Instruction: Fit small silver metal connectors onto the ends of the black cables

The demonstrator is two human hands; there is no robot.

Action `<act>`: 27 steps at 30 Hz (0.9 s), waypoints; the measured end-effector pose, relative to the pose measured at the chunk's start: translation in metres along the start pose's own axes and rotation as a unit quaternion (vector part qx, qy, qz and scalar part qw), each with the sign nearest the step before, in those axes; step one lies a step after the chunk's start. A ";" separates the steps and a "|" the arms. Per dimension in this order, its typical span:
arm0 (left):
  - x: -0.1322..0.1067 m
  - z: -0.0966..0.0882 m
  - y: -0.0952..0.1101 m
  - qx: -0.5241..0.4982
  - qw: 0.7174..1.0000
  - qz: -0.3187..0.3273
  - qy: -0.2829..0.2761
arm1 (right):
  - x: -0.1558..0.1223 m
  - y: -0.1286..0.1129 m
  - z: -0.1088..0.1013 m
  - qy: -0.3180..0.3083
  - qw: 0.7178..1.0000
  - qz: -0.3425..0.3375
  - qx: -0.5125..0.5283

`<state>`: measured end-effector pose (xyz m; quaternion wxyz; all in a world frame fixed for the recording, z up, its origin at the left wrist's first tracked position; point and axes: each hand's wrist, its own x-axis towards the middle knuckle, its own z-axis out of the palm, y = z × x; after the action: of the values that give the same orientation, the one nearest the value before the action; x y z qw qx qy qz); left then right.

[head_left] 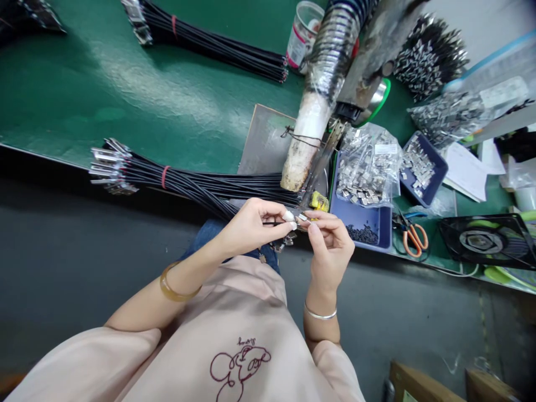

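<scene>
My left hand (255, 226) pinches the end of a thin black cable (273, 223) between thumb and fingers. My right hand (329, 237) meets it, fingers pinched on a small metal connector shell (302, 218) at the cable's tip. Both hands hover over my lap, just in front of the green bench edge. A bundle of black cables (201, 184) with metal plug ends, tied by a red band, lies across the bench edge to the left of my hands.
A foil-wrapped duct (324, 84) hangs over a grey plate (263, 145). A blue tray (364, 218) holds a bag of metal shells (368, 167). Orange-handled scissors (412, 234), a small fan (486, 240), a second cable bundle (213, 44) and a jar (304, 33) lie around.
</scene>
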<state>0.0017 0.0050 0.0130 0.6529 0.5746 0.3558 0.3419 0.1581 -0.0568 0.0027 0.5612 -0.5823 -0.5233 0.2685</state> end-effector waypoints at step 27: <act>0.007 0.013 -0.005 0.019 0.991 0.019 0.127 | 0.005 0.013 0.005 0.042 0.929 -0.280 -0.240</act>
<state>0.0168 0.0038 0.0082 0.5843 0.5457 0.4314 0.4179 0.1595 -0.0480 -0.0090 0.4783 -0.5400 -0.6901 -0.0578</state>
